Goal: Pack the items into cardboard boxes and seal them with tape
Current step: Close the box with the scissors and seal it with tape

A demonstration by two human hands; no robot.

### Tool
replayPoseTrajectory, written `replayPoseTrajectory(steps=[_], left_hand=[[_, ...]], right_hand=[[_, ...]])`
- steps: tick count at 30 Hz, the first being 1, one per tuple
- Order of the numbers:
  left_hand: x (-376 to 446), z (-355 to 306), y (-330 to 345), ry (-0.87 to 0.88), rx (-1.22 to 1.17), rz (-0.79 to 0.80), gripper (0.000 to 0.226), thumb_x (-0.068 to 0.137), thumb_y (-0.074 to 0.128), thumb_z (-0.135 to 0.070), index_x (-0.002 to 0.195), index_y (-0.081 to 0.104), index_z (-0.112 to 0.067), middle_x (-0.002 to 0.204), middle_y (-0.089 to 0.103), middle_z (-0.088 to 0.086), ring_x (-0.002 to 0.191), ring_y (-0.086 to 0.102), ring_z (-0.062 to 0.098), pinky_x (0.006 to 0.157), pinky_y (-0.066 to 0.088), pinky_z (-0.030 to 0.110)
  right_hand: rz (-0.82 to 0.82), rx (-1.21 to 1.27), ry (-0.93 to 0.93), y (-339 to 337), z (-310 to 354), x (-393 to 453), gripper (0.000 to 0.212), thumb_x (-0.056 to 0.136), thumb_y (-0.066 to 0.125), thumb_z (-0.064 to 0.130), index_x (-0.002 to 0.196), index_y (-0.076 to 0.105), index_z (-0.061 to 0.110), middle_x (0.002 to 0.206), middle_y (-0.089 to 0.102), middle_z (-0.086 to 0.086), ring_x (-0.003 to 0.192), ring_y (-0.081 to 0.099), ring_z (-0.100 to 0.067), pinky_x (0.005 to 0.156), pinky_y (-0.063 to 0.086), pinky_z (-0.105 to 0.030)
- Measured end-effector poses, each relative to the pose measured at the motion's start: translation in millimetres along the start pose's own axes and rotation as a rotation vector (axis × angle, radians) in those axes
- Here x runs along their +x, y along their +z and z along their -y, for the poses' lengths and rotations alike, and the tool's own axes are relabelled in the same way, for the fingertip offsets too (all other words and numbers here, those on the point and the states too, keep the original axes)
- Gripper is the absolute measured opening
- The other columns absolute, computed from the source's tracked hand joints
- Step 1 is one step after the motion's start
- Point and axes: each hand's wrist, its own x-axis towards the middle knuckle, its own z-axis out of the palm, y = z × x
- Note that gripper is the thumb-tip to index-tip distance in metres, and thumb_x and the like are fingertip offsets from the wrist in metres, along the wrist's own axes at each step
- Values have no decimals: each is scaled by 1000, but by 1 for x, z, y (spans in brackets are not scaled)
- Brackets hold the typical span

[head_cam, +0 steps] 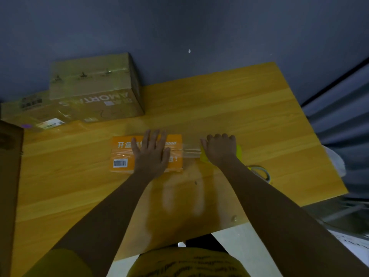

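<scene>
Wooden table [249, 108], mid-surface: orange box [123, 154] under left hand [151, 154], fingers straight, spread, pressing. Right hand [220, 149] curled round yellow tape dispenser [238, 153]; clear tape [191, 152] spans between box and dispenser.

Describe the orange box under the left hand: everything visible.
The orange box is small, flat and looks like cardboard, printed with white characters and a white barcode label at its near left corner. It lies flat on the wooden table. The left hand presses on its lid, fingers straight. Clear tape runs across the top and off its right edge toward the right hand.
</scene>
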Motion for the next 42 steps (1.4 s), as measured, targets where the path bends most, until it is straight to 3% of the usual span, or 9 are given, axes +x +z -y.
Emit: replayPoseTrajectory(steps=[4,8,13,16,22,28,34,38,42], left_hand=[[10,4,-7,-6,-117,122,55,101,20,-48,153,9,-32,161,4,-8,147,-11,16,113,-12,56],[14,3,-10,-45,-227,146,54,101,28,-46,152,16,-34,161,0,-6,146,-15,14,112,-18,53],[8,-24,-9,-84,-294,75,52,102,33,-26,152,20,-25,162,-3,1,147,-13,21,115,-13,50],[5,-36,-10,23,-312,75,52,101,36,-22,152,23,-23,162,0,4,148,-8,22,116,-9,46],[0,-57,-14,154,-316,169,55,100,41,-24,151,23,-22,161,0,6,148,-7,22,117,-5,46],[6,-87,-17,73,-329,165,53,100,42,-25,151,25,-22,161,4,6,148,-1,24,117,0,46],[-3,-115,-10,-76,-349,45,62,93,49,-14,150,23,-15,158,14,10,145,9,27,117,6,45],[-14,-112,-6,-197,-331,-38,66,89,53,-15,149,26,-14,157,15,10,145,9,26,116,4,43],[-21,-101,-11,-351,-394,-133,59,93,53,-22,147,32,-15,156,19,11,144,14,27,114,12,42]], right_hand=[[-128,230,-64,-7,-14,-10,41,104,31,36,128,53,11,122,56,-13,114,50,-33,97,35,-41],[-375,648,272,0,-38,-54,29,98,45,10,123,57,-1,120,54,-24,112,49,-41,97,33,-42],[180,503,518,51,-70,-108,45,100,42,15,143,33,3,148,29,-19,136,28,-36,100,35,-47],[326,407,517,69,-77,-112,55,100,43,19,148,19,6,152,22,-16,141,21,-34,104,35,-46],[256,157,470,80,-87,-98,54,103,33,41,137,36,-1,138,40,-21,128,35,-34,100,35,-41],[173,601,651,65,-124,-88,50,99,44,36,123,43,-8,119,52,-26,109,55,-41,80,44,-41],[84,796,272,8,-137,-33,41,90,62,35,115,57,3,106,63,-19,99,60,-36,75,45,-37],[128,509,-83,-39,-115,19,61,78,71,53,116,56,7,112,64,-14,104,60,-33,71,40,-32],[255,80,-361,-82,-83,52,70,76,65,64,122,54,13,124,62,-8,113,58,-31,83,46,-31]])
